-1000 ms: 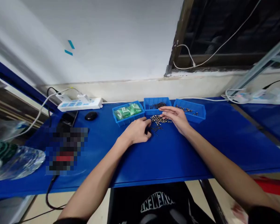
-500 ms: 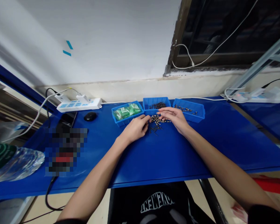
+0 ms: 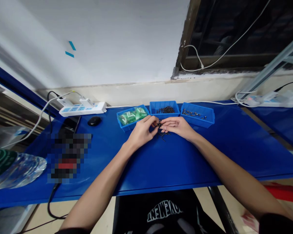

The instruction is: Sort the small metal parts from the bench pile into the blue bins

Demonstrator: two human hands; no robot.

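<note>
My left hand (image 3: 144,130) is curled at the left edge of a pile of small dark screws (image 3: 164,134), with thumb and forefinger drawn together. Whatever those fingers hold is too small to make out. From the other side my right hand (image 3: 177,126) reaches over the same pile, its fingers stretched out and the thumb a little apart. Both sets of fingertips are close together and hide most of the screws. Behind the hands stand a blue bin of dark screws (image 3: 152,111), a blue bin with a few metal screws (image 3: 208,121) and a blue bin of green-and-white packets (image 3: 120,126).
On the blue table (image 3: 146,169), a black mouse (image 3: 94,121) and a white power strip (image 3: 83,109) lie to the left. A large clear bottle (image 3: 21,170) lies at the left edge. A second power strip (image 3: 278,101) is at the far right. Behind is the wall.
My right hand has moved down and left onto the pile, uncovering the middle bin. My left hand has shifted slightly right, and the shiny screws between the hands are now mostly covered.
</note>
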